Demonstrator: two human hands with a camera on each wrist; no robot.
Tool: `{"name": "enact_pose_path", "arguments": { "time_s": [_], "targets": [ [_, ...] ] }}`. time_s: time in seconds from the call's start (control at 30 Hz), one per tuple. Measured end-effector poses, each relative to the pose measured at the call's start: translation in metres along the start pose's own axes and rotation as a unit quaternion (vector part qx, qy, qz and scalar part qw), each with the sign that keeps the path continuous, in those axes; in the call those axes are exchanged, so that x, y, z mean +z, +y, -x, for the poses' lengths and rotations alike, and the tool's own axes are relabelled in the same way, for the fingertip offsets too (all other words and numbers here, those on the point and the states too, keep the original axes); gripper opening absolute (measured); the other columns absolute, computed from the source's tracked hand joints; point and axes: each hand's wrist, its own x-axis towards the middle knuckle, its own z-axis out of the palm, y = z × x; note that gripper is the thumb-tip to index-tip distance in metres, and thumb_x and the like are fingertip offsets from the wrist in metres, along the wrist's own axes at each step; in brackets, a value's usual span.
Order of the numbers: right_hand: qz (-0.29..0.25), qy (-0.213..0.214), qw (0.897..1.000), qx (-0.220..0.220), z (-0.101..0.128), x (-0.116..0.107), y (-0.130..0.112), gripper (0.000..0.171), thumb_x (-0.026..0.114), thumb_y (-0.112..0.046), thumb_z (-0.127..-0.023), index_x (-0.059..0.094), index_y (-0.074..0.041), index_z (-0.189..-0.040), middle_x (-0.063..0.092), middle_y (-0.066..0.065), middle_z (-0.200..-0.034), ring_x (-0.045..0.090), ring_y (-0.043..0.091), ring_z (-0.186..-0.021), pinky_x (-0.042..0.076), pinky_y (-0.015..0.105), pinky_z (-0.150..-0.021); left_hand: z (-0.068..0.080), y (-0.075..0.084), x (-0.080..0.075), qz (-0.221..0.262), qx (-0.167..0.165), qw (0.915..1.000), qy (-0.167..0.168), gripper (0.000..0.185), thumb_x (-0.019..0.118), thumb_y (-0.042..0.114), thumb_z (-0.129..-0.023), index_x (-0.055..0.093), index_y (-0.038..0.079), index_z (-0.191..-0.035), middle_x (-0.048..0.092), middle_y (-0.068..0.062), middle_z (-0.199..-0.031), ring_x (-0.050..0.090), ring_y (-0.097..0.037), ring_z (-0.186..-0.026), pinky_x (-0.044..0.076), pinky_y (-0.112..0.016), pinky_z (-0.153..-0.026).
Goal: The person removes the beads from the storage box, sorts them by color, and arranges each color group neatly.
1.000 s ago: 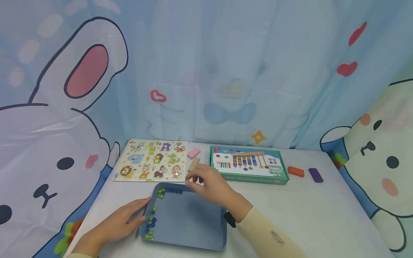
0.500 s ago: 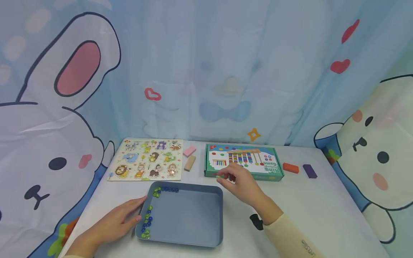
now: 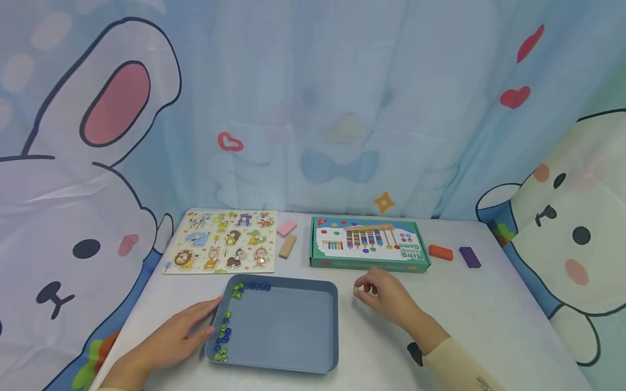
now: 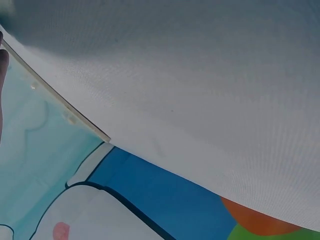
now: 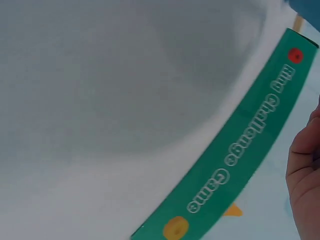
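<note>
A blue-grey tray (image 3: 293, 336) lies near the table's front edge. Small blue and green beads (image 3: 224, 332) line its left wall, and more beads (image 3: 251, 287) sit in its far left corner. My left hand (image 3: 202, 320) rests flat on the table with straight fingers against the tray's left rim. On the table to the right of the tray, my right hand (image 3: 358, 291) pinches something small and greenish, seemingly a bead, between thumb and fingertips. The right wrist view shows a fingertip (image 5: 305, 165) beside the green game box (image 5: 240, 150).
An animal puzzle board (image 3: 222, 241) lies at the back left, with a pink block (image 3: 286, 228) and a wooden block (image 3: 287, 246) beside it. The green game box (image 3: 367, 245) sits behind my right hand. An orange block (image 3: 440, 252) and a purple block (image 3: 470, 257) lie further right.
My right hand has left the tray's far edge and moved right and down to the table beside the tray, still pinching its small item. The left hand has stayed put.
</note>
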Motion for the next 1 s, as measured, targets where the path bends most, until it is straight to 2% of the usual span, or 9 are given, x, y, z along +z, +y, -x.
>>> {"name": "enact_pose_path", "arguments": {
  "time_s": [0.23,0.47,0.8,1.0],
  "targets": [
    [0.028,-0.038,0.998,0.041,0.002,0.008,0.012,0.009,0.085,-0.019,-0.089,0.079,-0.02,-0.096,0.056,-0.01,-0.078,0.051,0.009,-0.078,0.049,0.021,-0.068,0.0,-0.002,0.004,0.01,-0.02,0.9997,-0.009,0.066,0.055,0.055,-0.105,0.038,0.03,-0.163,0.049,-0.007,-0.162,0.046,-0.037,-0.15,0.041,-0.062,-0.12],
    [0.05,-0.049,0.997,0.04,0.005,0.017,0.022,0.009,0.086,-0.02,-0.087,0.08,-0.022,-0.094,0.056,-0.013,-0.078,0.051,0.005,-0.077,0.051,0.023,-0.071,-0.001,-0.002,0.005,0.002,-0.018,0.9998,-0.004,0.065,0.054,0.056,-0.105,0.037,0.032,-0.163,0.049,-0.007,-0.162,0.047,-0.037,-0.15,0.042,-0.063,-0.12],
    [0.053,-0.054,0.997,0.036,0.006,0.022,0.025,0.01,0.086,-0.019,-0.087,0.08,-0.022,-0.094,0.057,-0.014,-0.078,0.05,0.004,-0.077,0.05,0.023,-0.07,0.001,-0.002,0.004,0.006,-0.023,0.9997,-0.004,0.064,0.056,0.053,-0.105,0.038,0.032,-0.163,0.049,-0.007,-0.162,0.046,-0.038,-0.15,0.042,-0.063,-0.12],
    [0.044,-0.048,0.997,0.042,0.006,0.013,0.023,0.015,0.087,-0.022,-0.086,0.08,-0.021,-0.099,0.058,-0.013,-0.081,0.052,0.006,-0.079,0.051,0.023,-0.071,0.001,-0.001,0.002,0.009,-0.014,0.9999,-0.003,0.065,0.055,0.054,-0.105,0.037,0.031,-0.163,0.049,-0.008,-0.162,0.047,-0.039,-0.149,0.042,-0.063,-0.12]
  ]
}}
